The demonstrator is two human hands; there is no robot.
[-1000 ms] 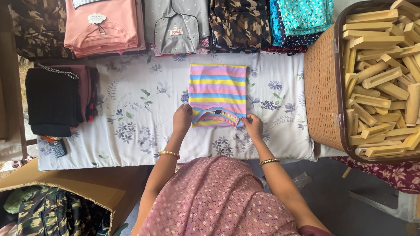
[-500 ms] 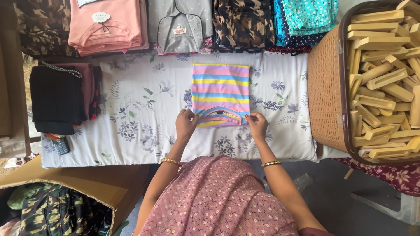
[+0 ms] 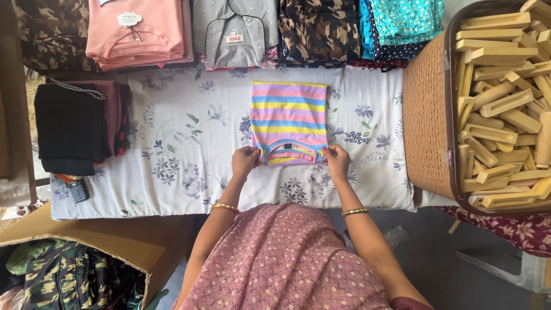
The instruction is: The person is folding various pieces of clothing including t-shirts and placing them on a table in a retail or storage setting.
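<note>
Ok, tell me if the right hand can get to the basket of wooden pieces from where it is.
Probably yes. The right hand grips the striped folded shirt, and only bare floral sheet lies between it and the basket; it would have to let go first.

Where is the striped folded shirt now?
In the head view, the striped folded shirt lies mid-table on the floral sheet, its near edge held by both hands, left of the basket.
</note>
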